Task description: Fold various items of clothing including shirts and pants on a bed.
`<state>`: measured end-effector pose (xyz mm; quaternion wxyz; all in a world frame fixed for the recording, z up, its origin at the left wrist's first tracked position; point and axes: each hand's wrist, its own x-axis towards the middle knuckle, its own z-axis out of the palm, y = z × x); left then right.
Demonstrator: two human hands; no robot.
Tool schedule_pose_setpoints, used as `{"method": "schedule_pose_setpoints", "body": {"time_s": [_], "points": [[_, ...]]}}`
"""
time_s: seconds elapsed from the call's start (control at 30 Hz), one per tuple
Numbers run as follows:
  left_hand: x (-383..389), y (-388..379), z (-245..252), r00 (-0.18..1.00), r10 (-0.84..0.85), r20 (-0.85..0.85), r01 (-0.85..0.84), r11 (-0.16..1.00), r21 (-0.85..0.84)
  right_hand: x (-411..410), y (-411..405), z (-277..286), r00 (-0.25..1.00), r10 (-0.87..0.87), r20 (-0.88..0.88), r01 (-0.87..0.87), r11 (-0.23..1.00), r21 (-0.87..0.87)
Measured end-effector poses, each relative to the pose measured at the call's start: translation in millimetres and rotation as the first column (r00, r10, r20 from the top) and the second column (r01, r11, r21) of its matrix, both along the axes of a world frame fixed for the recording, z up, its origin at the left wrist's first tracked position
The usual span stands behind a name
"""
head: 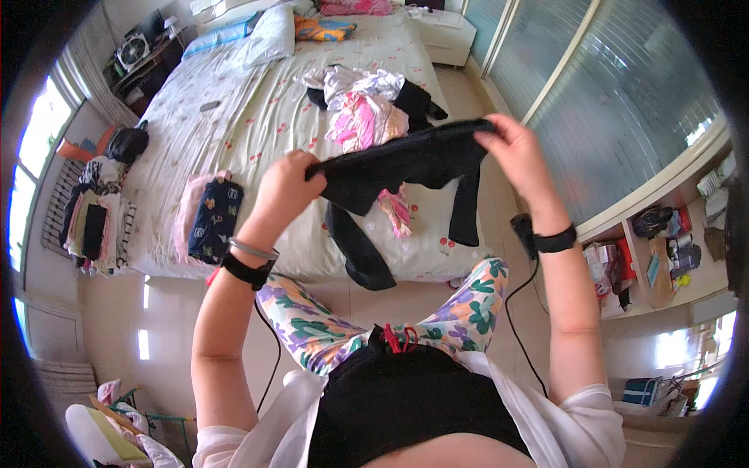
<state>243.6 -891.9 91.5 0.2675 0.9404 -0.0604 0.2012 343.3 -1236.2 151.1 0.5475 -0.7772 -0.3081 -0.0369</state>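
A black garment [404, 161] is stretched between my two hands above the near end of the bed. My left hand [291, 181] grips one end of its top edge, and my right hand [510, 146] pinches the other end, slightly higher. Two long black parts, sleeves or legs, hang down from it; the picture does not settle which. Behind it lies a loose heap of clothes [357, 108] in white, pink and black, partly hidden by the garment. Left of my left hand, a folded dark blue patterned cloth [215, 221] rests beside a folded pink one [188, 219].
The bed [263, 128] has a cherry-print sheet, with a pillow [270, 38] at the far end. Stacked clothes [96, 216] sit at its left edge. A small dark grey object [209, 106] lies on the sheet. Sliding glass doors [608, 99] and open shelves [643, 263] stand right.
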Motion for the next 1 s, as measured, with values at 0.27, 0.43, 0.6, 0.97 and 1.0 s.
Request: {"method": "schedule_pose_setpoints", "body": {"time_s": [0.27,0.43,0.6,0.97,1.0], "points": [[4.7,-21.0,118.0,0.862,-0.344,0.372,0.374,-0.064,-0.925,-12.4,-14.1,119.0,0.991,-0.111,0.072,0.061,0.869,0.490],[18.5,-35.8,94.5,0.945,-0.315,0.089,0.107,0.040,-0.993,23.6,-20.9,62.8,0.965,-0.168,-0.204,0.234,0.902,0.363],[22.2,-56.2,85.2,0.974,-0.208,-0.088,-0.026,0.283,-0.959,-8.6,28.7,36.6,0.934,-0.214,-0.287,0.281,0.934,0.220],[48.7,-87.8,122.3,0.975,-0.209,0.072,0.135,0.305,-0.943,-34.2,85.8,25.5,0.984,0.169,0.057,-0.178,0.927,0.331],[53.2,-83.9,136.4,0.964,-0.229,0.133,0.201,0.305,-0.931,-31.9,83.4,16.7,0.991,0.022,0.128,-0.068,0.929,0.364]]}}
